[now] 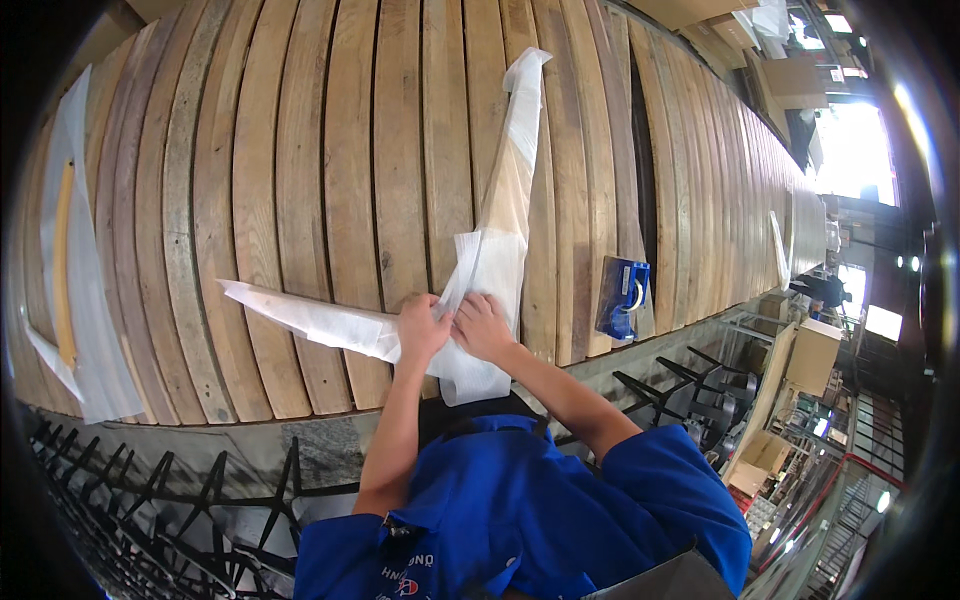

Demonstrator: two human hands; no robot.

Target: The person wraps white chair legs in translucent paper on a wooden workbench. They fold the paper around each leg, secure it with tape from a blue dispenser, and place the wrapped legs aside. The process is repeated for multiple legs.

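Note:
A V-shaped piece wrapped in thin white foam sheet [497, 262] lies on the slatted wooden table. One arm [312, 318] of it points left, the other [515, 130] points away from me, with a tan colour showing through. At the near corner where the arms meet, my left hand [422, 325] pinches a fold of the sheet. Close beside it, my right hand [482, 325] has its fingers curled and pressed on the wrapping. What lies under the fingers is hidden. A blue tape dispenser [624, 298] stands to the right of the bundle.
At the far left, a yellowish curved strip [65, 265] lies on another white sheet [100, 350]. The slatted table [290, 180] stretches far to the right. Black metal star-shaped bases [205, 510] stand below its near edge. Cardboard boxes [815, 355] are stacked at the right.

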